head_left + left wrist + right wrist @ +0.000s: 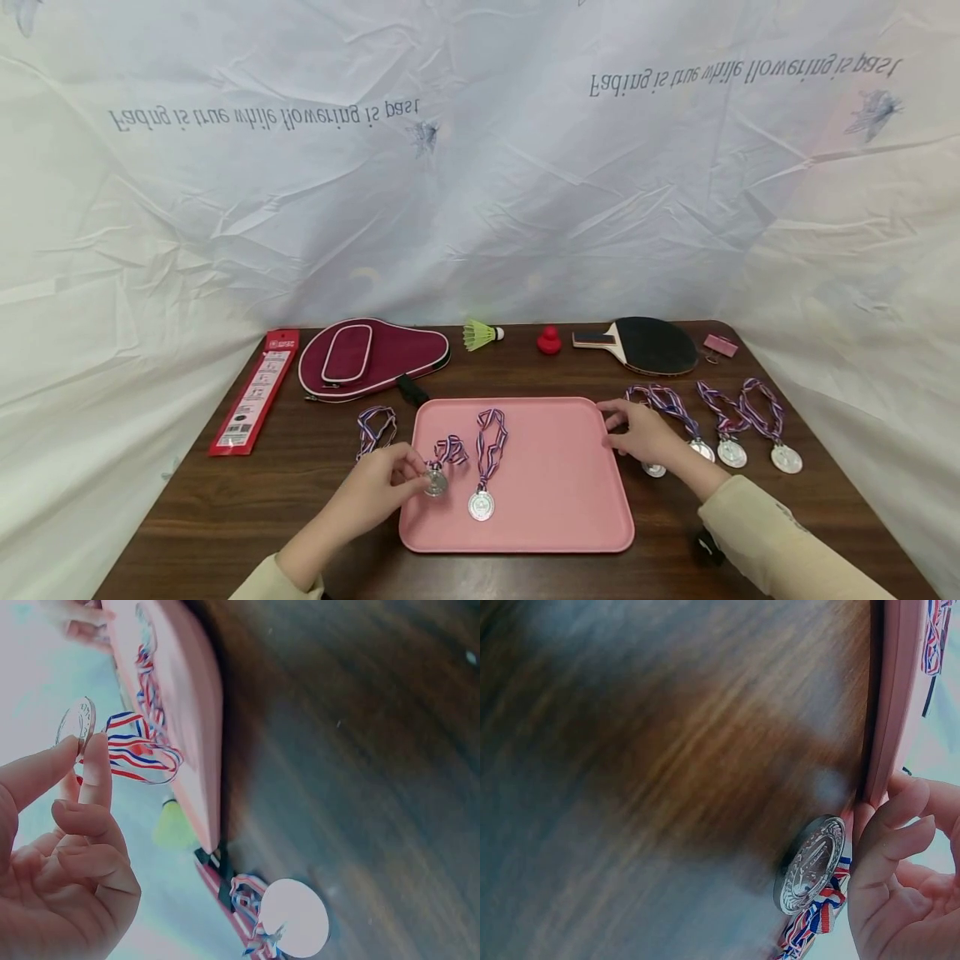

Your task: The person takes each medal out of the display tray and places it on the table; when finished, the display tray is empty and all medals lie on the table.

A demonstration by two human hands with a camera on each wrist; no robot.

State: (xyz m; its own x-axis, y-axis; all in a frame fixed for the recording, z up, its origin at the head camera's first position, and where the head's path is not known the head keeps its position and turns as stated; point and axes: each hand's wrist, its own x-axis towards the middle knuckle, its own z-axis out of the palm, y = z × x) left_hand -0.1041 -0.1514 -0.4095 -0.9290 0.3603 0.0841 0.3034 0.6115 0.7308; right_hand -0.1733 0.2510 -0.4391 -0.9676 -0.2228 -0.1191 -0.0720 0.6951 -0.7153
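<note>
My left hand pinches a silver medal by its edge between thumb and fingers, over the left part of the pink tray. In the left wrist view the medal stands edge-up, its striped ribbon trailing towards the tray. Another silver medal lies flat on the tray, ribbon stretched away from me. My right hand holds the tray's right rim near the far corner, thumb on the inner side. Just beside that hand, a medal rests on the table, partly covered by the forearm in the head view.
Left of the tray lies a medal with its ribbon. Several medals lie at the right. Along the back are a maroon paddle case, shuttlecock, red rubber toy, table tennis paddle and pink clip. A red packet lies far left.
</note>
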